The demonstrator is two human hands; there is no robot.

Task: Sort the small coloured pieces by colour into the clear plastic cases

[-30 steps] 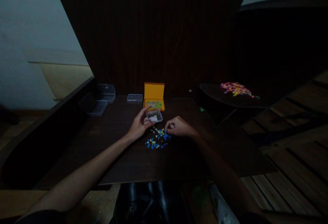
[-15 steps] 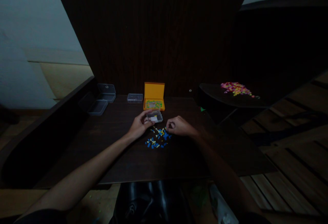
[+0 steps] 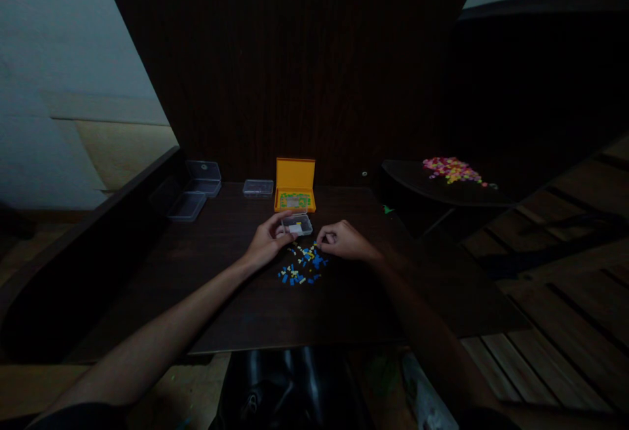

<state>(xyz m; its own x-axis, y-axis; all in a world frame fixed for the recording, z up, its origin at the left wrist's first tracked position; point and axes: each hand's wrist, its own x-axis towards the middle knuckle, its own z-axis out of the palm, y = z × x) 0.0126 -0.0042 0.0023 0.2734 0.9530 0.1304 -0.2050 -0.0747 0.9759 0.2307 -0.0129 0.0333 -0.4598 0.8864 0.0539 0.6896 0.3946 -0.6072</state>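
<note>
A small clear plastic box (image 3: 297, 225) with a few pale pieces in it sits on the dark table (image 3: 221, 286). My left hand (image 3: 265, 242) curls around the box's left side, fingers touching it. Just in front lies a scatter of blue, yellow and white small bricks (image 3: 302, 265). My right hand (image 3: 344, 241) rests at the right edge of that scatter, fingers pinched together; what they pinch is too small to make out.
An open orange case (image 3: 295, 187) with green and yellow pieces stands behind the clear box. Several clear plastic boxes (image 3: 196, 194) lie at the back left. A pile of pink and yellow pieces (image 3: 452, 170) sits on a round dark surface to the right.
My left hand's fingers have drawn in from the far rim to the box's near left side. My right hand has barely moved.
</note>
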